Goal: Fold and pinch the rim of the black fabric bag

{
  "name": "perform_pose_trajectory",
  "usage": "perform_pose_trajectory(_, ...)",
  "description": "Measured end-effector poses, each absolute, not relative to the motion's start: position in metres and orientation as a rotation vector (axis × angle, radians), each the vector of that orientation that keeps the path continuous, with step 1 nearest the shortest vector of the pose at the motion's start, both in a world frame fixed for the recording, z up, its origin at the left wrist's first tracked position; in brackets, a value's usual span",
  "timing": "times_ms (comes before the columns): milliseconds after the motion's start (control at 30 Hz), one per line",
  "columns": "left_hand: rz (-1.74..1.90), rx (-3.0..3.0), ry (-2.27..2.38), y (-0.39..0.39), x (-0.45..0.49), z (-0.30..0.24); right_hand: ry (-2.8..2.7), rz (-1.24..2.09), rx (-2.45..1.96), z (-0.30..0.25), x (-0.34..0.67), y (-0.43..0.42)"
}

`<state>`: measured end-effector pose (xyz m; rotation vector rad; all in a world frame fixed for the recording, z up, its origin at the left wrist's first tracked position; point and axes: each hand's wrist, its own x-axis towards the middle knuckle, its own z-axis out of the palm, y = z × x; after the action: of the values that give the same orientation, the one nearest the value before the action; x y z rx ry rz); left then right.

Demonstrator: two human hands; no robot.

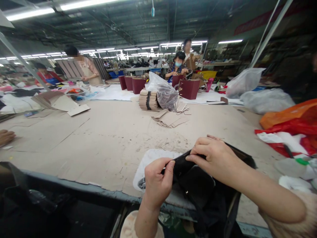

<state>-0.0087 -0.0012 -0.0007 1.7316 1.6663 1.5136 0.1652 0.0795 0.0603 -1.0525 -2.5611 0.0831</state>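
Observation:
A black bag (198,183) lies at the front edge of the table, its dark inside facing me. My left hand (159,180) pinches the bag's upper edge between thumb and fingers. A little to the right, my right hand (209,152) grips the same edge, thumb toward me and fingers over the far side. Between the two hands a short stretch of edge shows. Under the bag and beside my left hand lies a white board (146,162) with rounded corners. The lower part of the bag hangs over the table edge.
Cardboard pieces (169,118) and a strapped bundle of card strips (148,100) lie ahead on the table (104,138). Maroon boxy bags (189,88) stand beyond. Orange and red plastic bags (292,115) lie right. Another person's hand (6,137) rests at far left; several people work behind.

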Motion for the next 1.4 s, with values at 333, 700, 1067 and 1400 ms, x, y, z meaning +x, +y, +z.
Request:
perform_pose_trajectory(333,1.495,1.721,1.661,-0.0005,-0.0057,-0.0006,-2.576,0.001,-1.07,0.0605,0.1665,0.0809)
perform_pose_trajectory(700,1.437,1.741,1.64,-0.0003,-0.0082,0.0001,-2.574,-0.037,-1.122,0.0596,0.1636,0.0796)
perform_pose_trajectory(1067,1.436,1.736,1.486,0.0033,-0.0085,-0.0019,-2.586,-0.116,-1.079,0.0548,0.1675,0.0843)
perform_pose_trajectory(1400,1.351,1.807,1.522,0.0028,-0.0055,0.0045,-2.586,-0.072,-1.118,0.0565,0.1653,0.0833)
